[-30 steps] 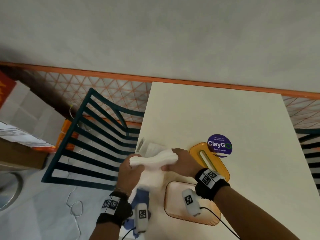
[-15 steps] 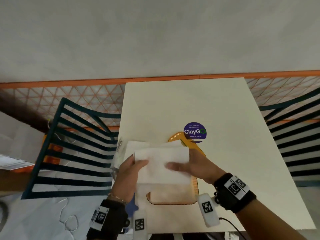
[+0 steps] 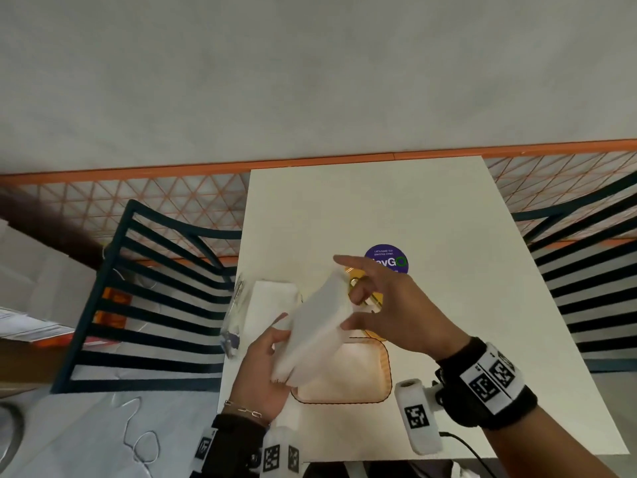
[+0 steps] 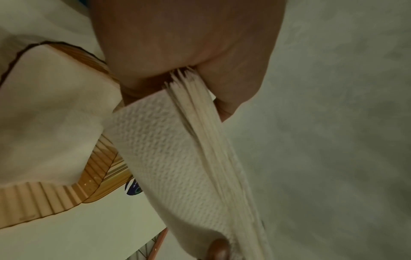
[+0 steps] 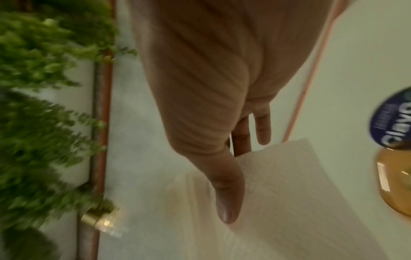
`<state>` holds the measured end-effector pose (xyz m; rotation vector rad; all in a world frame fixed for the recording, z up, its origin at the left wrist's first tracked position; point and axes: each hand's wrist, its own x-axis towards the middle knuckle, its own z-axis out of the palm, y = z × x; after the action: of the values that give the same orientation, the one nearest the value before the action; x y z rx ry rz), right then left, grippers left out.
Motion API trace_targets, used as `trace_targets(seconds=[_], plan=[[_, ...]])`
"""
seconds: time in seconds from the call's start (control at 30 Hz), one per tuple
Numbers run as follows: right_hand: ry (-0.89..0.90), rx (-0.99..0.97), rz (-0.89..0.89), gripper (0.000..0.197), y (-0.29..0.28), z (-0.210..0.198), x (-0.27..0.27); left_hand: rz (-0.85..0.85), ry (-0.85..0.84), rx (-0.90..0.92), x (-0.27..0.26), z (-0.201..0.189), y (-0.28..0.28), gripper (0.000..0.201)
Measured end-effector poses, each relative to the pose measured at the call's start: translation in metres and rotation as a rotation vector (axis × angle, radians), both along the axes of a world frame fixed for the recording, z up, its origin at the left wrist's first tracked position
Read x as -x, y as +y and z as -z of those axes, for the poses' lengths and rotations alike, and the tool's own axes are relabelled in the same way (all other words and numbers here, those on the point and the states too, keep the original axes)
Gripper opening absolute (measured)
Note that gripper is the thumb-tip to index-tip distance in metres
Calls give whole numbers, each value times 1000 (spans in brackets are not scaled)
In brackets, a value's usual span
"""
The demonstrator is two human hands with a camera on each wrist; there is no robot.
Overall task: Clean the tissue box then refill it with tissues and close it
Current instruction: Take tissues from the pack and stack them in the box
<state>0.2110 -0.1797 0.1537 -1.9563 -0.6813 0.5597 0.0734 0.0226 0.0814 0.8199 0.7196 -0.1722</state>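
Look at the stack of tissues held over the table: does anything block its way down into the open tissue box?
Nothing visible does. The left hand grips the tissue stack, tilted, above the open tissue box; the right hand steadies its far side. The lid lies on the table behind the box, off its opening.

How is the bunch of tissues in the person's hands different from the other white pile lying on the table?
The held tissue stack is lifted and tilted above the open tissue box, gripped at its near end by the left hand and steadied by the right hand. The tissue pile on the table lies flat near the table's left edge, untouched, beside clear wrapping. Both are white, folded, layered paper.
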Motion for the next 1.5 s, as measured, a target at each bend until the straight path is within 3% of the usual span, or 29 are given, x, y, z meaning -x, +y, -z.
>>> trace_targets(seconds=[0.1, 0.17, 0.2, 0.3, 0.4, 0.53, 0.63, 0.8, 0.93, 1.1, 1.23, 1.3, 1.4, 1.5], plan=[[-282, 49, -93, 83, 10, -9, -2, 6, 94, 103, 2, 8, 5, 36], [-483, 104, -168, 70, 18, -9, -6, -36, 48, -13, 10, 4, 2, 18], [-566, 124, -205, 64, 22, -7, -8, 27, 14, -67, 12, -1, 1, 13], [-652, 132, -233, 51, 34, -2, -17, 35, 56, -9, 10, -14, 3, 15], [-509, 142, -292, 44, 47, -5, -22, 22, 63, -54, 16, -16, 14, 25], [-32, 167, -373, 32, 65, -10, -23, -19, 100, 1, 28, -15, 29, 20], [79, 150, -371, 28, 78, -4, -24, 28, 135, -14, 32, -17, 41, 20], [330, 40, -181, 30, 93, 13, -22, 81, 97, 141, 44, -14, 56, 61], [515, -18, -54, 35, 103, 35, -19, -96, 52, -86, 40, -1, 50, 63], [575, 33, 37, 50, 114, 64, -19, -203, 49, -108, 33, 23, 56, 75], [574, 110, -65, 48, 117, 81, -22, -270, 119, -230, 25, 34, 67, 77], [535, 137, -128, 48, 119, 88, -23, -228, 102, -411, 20, 35, 75, 69], [453, 81, -64, 42, 127, 99, -25, -156, 89, -758, 7, 34, 89, 50], [382, -14, 35, 37, 139, 116, -28, -140, 74, -904, -11, 36, 99, 37]])
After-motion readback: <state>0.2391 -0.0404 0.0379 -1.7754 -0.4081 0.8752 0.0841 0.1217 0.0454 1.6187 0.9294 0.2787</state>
